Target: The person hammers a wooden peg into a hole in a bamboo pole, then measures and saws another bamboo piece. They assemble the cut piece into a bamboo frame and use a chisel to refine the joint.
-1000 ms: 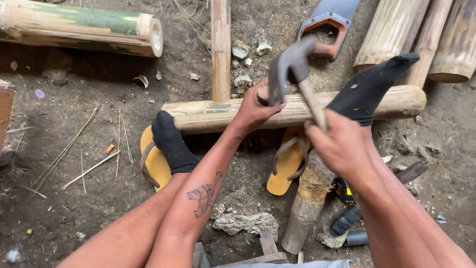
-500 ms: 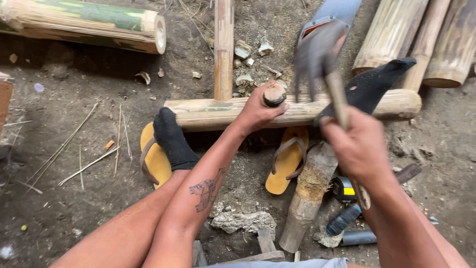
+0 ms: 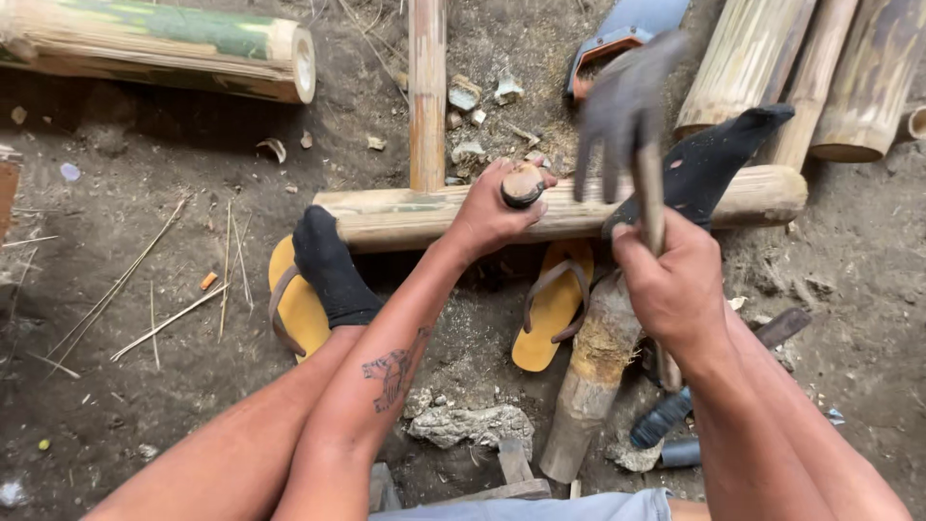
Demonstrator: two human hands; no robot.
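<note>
My left hand (image 3: 490, 214) grips a short wooden-handled chisel (image 3: 523, 184) that stands upright on a horizontal bamboo pole (image 3: 405, 214). My right hand (image 3: 670, 285) is closed around the wooden handle of a claw hammer (image 3: 622, 106), whose blurred metal head is raised above and to the right of the chisel. My right foot in a black sock (image 3: 709, 164) rests on the pole's right part. My left foot in a black sock (image 3: 328, 270) sits in a yellow sandal (image 3: 289, 309) in front of the pole.
A thick green bamboo section (image 3: 164, 43) lies at the top left, and several bamboo poles (image 3: 801, 68) lean at the top right. A hand saw (image 3: 617, 34), a second yellow sandal (image 3: 555, 304), a short log (image 3: 593, 371), stones and splinters lie on the dirt.
The hammer has swung up and to the right, away from the chisel. My left hand stays on the chisel against the pole.
</note>
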